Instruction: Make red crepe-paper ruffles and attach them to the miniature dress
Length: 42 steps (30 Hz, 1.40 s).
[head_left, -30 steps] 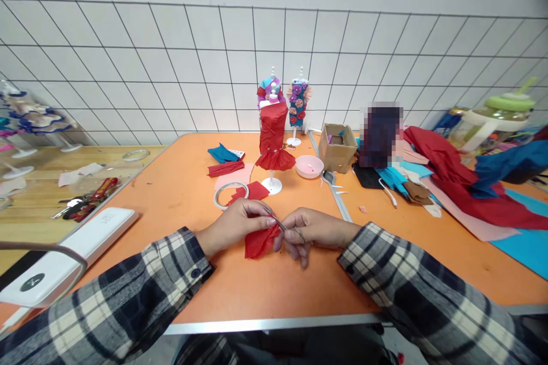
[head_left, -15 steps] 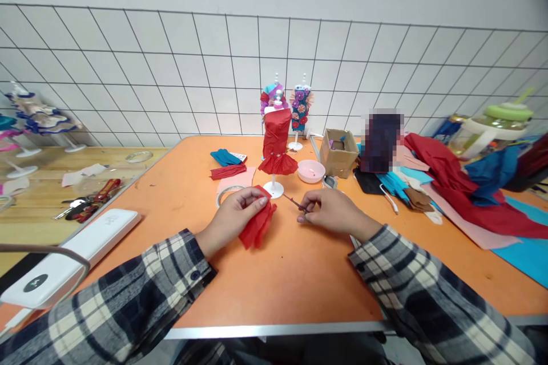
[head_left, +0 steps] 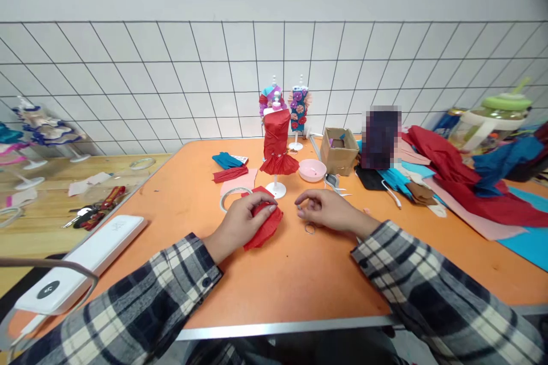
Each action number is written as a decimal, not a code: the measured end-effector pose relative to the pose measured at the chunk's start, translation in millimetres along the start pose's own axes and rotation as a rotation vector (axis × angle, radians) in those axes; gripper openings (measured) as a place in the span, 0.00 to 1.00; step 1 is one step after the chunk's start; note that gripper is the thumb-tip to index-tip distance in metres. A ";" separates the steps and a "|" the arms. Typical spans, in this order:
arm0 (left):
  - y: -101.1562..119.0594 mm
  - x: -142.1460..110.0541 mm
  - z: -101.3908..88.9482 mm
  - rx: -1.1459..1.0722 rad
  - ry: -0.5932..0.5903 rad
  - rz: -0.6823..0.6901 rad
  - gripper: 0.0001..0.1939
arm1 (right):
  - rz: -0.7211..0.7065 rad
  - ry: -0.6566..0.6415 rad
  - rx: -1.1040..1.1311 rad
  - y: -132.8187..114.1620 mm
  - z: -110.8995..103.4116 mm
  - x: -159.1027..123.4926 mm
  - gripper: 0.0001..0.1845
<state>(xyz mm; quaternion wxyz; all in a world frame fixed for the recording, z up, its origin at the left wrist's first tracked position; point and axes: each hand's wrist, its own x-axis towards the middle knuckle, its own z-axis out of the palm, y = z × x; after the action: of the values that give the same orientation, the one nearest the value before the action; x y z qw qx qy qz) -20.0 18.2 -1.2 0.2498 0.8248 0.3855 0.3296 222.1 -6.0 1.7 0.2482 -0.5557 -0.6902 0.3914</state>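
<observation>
Plaid sleeves (head_left: pixel 149 291): both forearms come in low over the orange table (head_left: pixel 295 291), one from each side.
Power bank (head_left: pixel 92 259): chunky white thing off by the left sleeve, cable plugged into its near end.
Left hand (head_left: pixel 240 222): got a piece of red crepe paper (head_left: pixel 266 230) pinched between thumb and fingers, the loose part fanning out below, just over the tabletop.
Right hand (head_left: pixel 329 211): fingers curled, palm down; honestly can't tell if it's gripping anything under there.
Metal loop (head_left: pixel 310 233): a handle ring poking out right below the right hand, rest of the tool hidden.
Tape roll (head_left: pixel 223 203): just past the left hand, which blocks part of it.
Red dress form (head_left: pixel 275 134): mini mannequin on a white stand, upright beyond the gap between the hands, flared bit at the hem.
Pink bowl (head_left: pixel 311 172): right of that stand.
Cardboard box (head_left: pixel 337 159): open top, a bit behind the bowl.
Flowery form (head_left: pixel 298 107): standing way back by the tiled wall (head_left: pixel 192 80).
</observation>
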 end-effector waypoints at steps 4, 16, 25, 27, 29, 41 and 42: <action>0.7 -2.3 3.5 -0.033 -0.033 0.044 0.07 | -0.171 -0.007 0.496 -16.8 37.5 3.3 0.28; 2.1 1.4 7.8 -0.240 -0.050 -0.082 0.13 | -0.150 -0.048 0.575 -20.1 39.8 4.2 0.18; -5.3 2.3 -0.5 -0.475 -0.264 -0.147 0.26 | -0.091 0.220 0.625 -11.9 37.7 11.2 0.17; -7.1 4.0 -4.9 -0.495 -0.295 -0.152 0.25 | -0.126 0.284 0.588 -10.6 34.7 13.0 0.15; -8.5 6.0 -7.4 -0.486 -0.286 -0.163 0.24 | -0.174 0.369 0.476 -11.2 35.0 15.4 0.12; -39.9 18.9 -71.3 0.365 -0.393 0.043 0.16 | -0.161 -0.225 0.418 -13.9 40.3 43.9 0.16; -42.0 19.1 -74.3 0.447 -0.419 0.025 0.16 | -0.158 -0.241 0.386 -16.6 43.5 48.5 0.15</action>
<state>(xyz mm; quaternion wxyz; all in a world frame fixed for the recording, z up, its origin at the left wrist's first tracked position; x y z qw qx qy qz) -85.2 69.4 26.4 0.1320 0.9141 0.3783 0.0627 166.2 27.9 -14.0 0.2954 -0.3914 -0.6686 0.5590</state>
